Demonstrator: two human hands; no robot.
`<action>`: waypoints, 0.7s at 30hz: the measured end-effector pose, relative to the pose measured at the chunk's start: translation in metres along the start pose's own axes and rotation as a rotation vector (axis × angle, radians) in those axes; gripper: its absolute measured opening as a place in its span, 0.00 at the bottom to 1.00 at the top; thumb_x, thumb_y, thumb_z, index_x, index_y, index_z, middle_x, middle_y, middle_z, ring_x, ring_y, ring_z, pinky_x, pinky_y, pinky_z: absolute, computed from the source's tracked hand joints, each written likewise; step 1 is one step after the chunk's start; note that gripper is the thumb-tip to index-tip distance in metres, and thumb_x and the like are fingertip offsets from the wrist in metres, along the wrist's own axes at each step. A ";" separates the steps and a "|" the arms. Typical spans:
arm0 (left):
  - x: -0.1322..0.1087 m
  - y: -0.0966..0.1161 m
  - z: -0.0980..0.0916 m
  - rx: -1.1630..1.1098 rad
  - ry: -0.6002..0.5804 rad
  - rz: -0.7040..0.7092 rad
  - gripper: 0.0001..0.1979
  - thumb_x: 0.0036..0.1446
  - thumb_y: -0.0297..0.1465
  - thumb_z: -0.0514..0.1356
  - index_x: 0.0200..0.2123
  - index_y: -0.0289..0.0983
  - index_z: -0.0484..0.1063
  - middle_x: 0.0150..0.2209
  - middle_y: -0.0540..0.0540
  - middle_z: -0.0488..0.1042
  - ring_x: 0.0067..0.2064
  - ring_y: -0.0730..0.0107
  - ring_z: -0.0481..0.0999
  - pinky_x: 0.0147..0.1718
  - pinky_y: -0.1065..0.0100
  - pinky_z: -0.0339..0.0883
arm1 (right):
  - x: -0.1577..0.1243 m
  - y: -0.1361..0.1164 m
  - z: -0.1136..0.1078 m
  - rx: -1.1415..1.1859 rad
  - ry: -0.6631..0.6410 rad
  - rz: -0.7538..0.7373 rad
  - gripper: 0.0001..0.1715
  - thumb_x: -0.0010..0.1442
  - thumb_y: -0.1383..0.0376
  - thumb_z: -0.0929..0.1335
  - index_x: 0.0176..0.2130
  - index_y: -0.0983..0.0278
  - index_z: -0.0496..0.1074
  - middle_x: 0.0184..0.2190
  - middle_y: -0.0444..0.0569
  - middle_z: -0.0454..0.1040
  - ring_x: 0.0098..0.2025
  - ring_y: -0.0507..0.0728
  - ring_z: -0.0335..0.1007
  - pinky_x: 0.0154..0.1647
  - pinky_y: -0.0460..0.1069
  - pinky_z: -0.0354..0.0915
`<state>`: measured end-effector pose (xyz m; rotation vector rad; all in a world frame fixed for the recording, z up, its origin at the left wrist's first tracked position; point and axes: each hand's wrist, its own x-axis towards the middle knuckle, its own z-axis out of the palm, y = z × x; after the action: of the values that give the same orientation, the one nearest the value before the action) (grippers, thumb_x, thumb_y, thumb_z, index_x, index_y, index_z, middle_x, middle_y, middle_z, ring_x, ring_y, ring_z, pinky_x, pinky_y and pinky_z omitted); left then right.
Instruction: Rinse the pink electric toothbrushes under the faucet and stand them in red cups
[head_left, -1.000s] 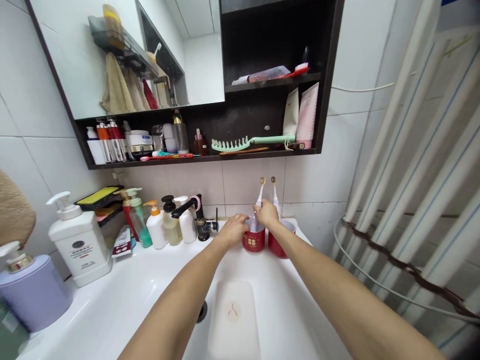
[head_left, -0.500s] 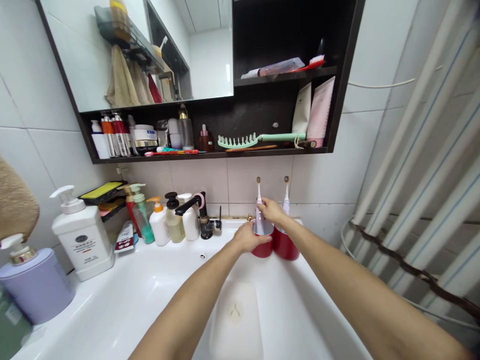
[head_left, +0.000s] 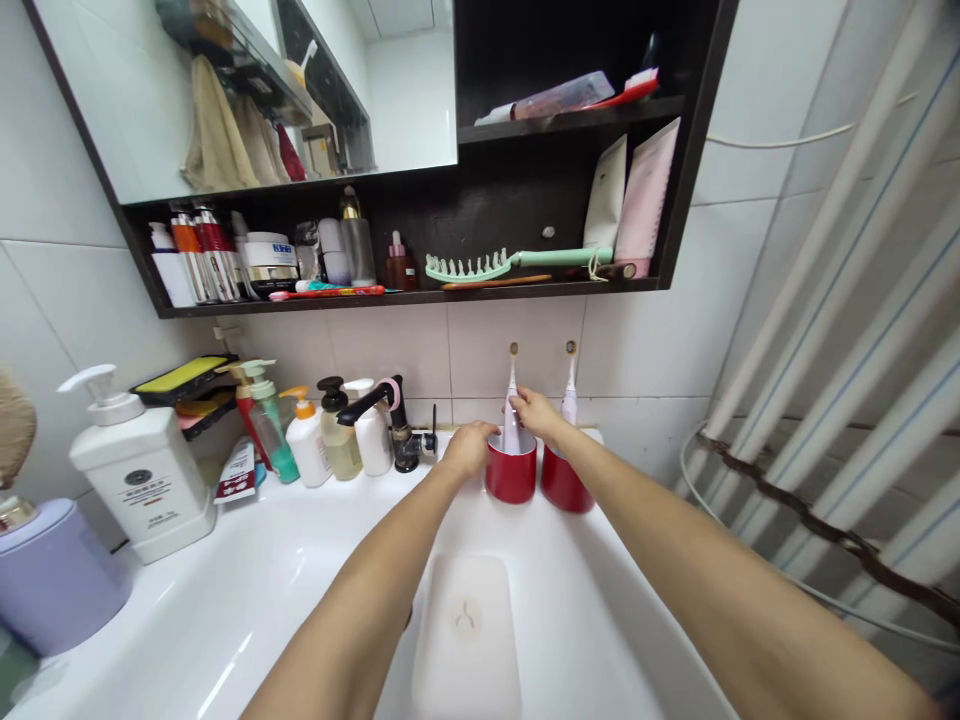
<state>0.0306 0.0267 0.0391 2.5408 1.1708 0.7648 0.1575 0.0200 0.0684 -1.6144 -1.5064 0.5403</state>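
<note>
Two red cups stand side by side on the back right of the sink rim. In the left red cup (head_left: 511, 476) stands a white-and-pale-pink electric toothbrush (head_left: 511, 418), its head pointing up. My right hand (head_left: 538, 412) has its fingers closed around the toothbrush handle, just above the cup's rim. At the cup's left side is my left hand (head_left: 469, 450), touching or very near the rim, its fingertips partly hidden. The right red cup (head_left: 564, 484) holds a second electric toothbrush (head_left: 570, 390), partly behind my right wrist.
A black faucet (head_left: 401, 430) and several pump bottles (head_left: 341, 430) line the back rim to the left. Below lies the white sink basin (head_left: 300, 580) with a pale oblong piece (head_left: 466, 635) in it. A dark shelf cabinet (head_left: 420, 297) overhangs; pipes (head_left: 832, 400) run along the right.
My left hand has shifted from gripping the cup's front to its left side, its thumb off the front. My right hand stays on the toothbrush. The view has shifted slightly.
</note>
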 end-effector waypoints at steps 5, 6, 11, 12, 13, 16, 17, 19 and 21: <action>-0.025 0.018 -0.002 -0.009 0.138 -0.105 0.23 0.41 0.18 0.46 0.44 0.34 0.58 0.45 0.43 0.61 0.45 0.69 0.60 0.42 0.69 0.54 | -0.006 -0.004 0.000 -0.102 0.139 -0.028 0.16 0.53 0.63 0.59 0.42 0.66 0.59 0.40 0.48 0.63 0.38 0.52 0.62 0.36 0.52 0.61; -0.031 0.022 0.000 -0.017 0.166 -0.136 0.23 0.42 0.19 0.46 0.45 0.34 0.56 0.45 0.42 0.61 0.45 0.68 0.59 0.42 0.68 0.54 | -0.010 -0.005 -0.002 -0.130 0.178 -0.032 0.16 0.53 0.63 0.58 0.42 0.66 0.59 0.40 0.48 0.63 0.38 0.53 0.62 0.36 0.52 0.61; -0.048 0.042 0.014 -0.065 0.100 -0.227 0.21 0.40 0.23 0.50 0.42 0.36 0.59 0.42 0.43 0.63 0.41 0.66 0.64 0.39 0.69 0.57 | -0.051 -0.008 -0.009 -0.300 0.277 -0.122 0.17 0.53 0.63 0.58 0.43 0.66 0.58 0.42 0.49 0.62 0.41 0.54 0.60 0.40 0.54 0.58; -0.047 0.044 0.016 -0.063 0.081 -0.239 0.19 0.40 0.22 0.50 0.40 0.35 0.61 0.41 0.42 0.64 0.40 0.65 0.64 0.39 0.69 0.57 | -0.061 -0.006 -0.009 -0.339 0.258 -0.157 0.17 0.53 0.64 0.58 0.44 0.66 0.58 0.43 0.50 0.62 0.42 0.54 0.59 0.41 0.54 0.57; -0.046 0.045 0.017 -0.061 0.075 -0.248 0.17 0.40 0.22 0.49 0.38 0.34 0.63 0.40 0.41 0.65 0.40 0.65 0.65 0.38 0.68 0.57 | -0.069 -0.005 -0.008 -0.378 0.226 -0.195 0.17 0.53 0.64 0.58 0.43 0.65 0.59 0.42 0.50 0.63 0.44 0.54 0.58 0.43 0.52 0.56; -0.038 0.044 0.018 -0.056 0.111 -0.230 0.15 0.42 0.21 0.47 0.36 0.33 0.64 0.40 0.41 0.65 0.41 0.66 0.65 0.40 0.68 0.56 | -0.084 0.001 -0.003 -0.505 0.133 -0.277 0.13 0.51 0.65 0.60 0.39 0.65 0.63 0.41 0.50 0.64 0.44 0.54 0.58 0.44 0.51 0.55; -0.036 0.042 0.017 -0.054 0.121 -0.216 0.15 0.43 0.21 0.47 0.36 0.34 0.64 0.40 0.41 0.66 0.41 0.66 0.64 0.40 0.69 0.56 | -0.085 0.002 -0.001 -0.545 0.118 -0.290 0.13 0.51 0.64 0.60 0.38 0.65 0.64 0.41 0.49 0.64 0.43 0.54 0.59 0.43 0.53 0.55; -0.029 0.038 0.016 -0.048 0.132 -0.188 0.15 0.44 0.21 0.46 0.35 0.35 0.65 0.40 0.43 0.66 0.40 0.67 0.65 0.40 0.69 0.56 | -0.081 0.004 0.002 -0.617 0.110 -0.307 0.13 0.52 0.64 0.59 0.39 0.66 0.63 0.42 0.49 0.63 0.42 0.54 0.59 0.42 0.55 0.56; -0.022 0.033 0.016 -0.042 0.136 -0.160 0.15 0.44 0.20 0.46 0.35 0.35 0.65 0.41 0.44 0.66 0.40 0.68 0.65 0.39 0.69 0.57 | -0.075 0.005 0.006 -0.678 0.114 -0.315 0.14 0.53 0.64 0.58 0.39 0.66 0.62 0.42 0.48 0.62 0.41 0.54 0.60 0.41 0.55 0.57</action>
<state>0.0484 -0.0119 0.0318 2.3585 1.3665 0.9225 0.1423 -0.0494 0.0440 -1.7958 -1.9270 -0.2698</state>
